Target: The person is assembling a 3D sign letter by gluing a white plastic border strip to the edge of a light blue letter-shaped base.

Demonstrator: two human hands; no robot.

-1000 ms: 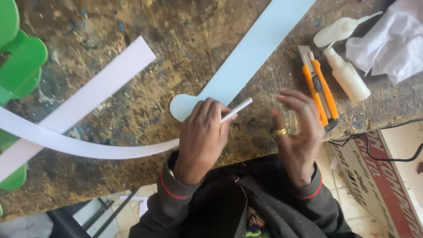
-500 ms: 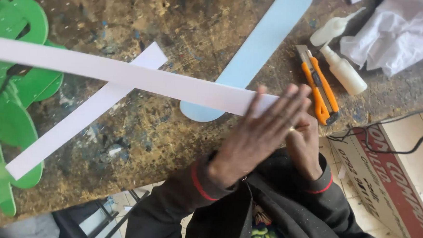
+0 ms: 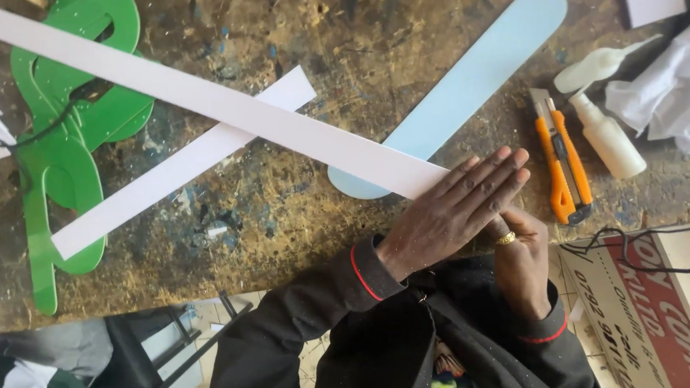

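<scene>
Head view, looking down on a worn, paint-stained workbench [image 3: 202, 226]; the person sits at its near edge.

Left hand [image 3: 458, 212]: open, fingers straight and together, palm pressed flat on the end of a long white strip [image 3: 208, 100]; the strip runs from under that hand across the bench to its far left edge, passing over a second white strip [image 3: 173, 169] and over the round end of a pale blue panel [image 3: 461, 90].

Right hand [image 3: 519, 258]: partly hidden beneath the left, a gold ring [image 3: 505, 239] on one finger; fingers curled at the near edge of the bench; cannot tell whether it grips anything.

Second white strip: lies flat, slanting from the middle of the bench toward the near left, its lower end on a green cut-out shape [image 3: 64, 140].

Pale blue panel: long, round-ended, slanting from near the hands up to the far edge of the bench.

Just right of the hands: an orange utility knife [image 3: 563, 162]; beside it a small white squeeze bottle [image 3: 608, 137]; a second white bottle [image 3: 595, 69] farther back; crumpled white paper [image 3: 681, 93] at the far right corner.

Black cord [image 3: 633, 248] trails off the right edge, over a red-and-white printed carton [image 3: 653, 328] below bench level.
</scene>
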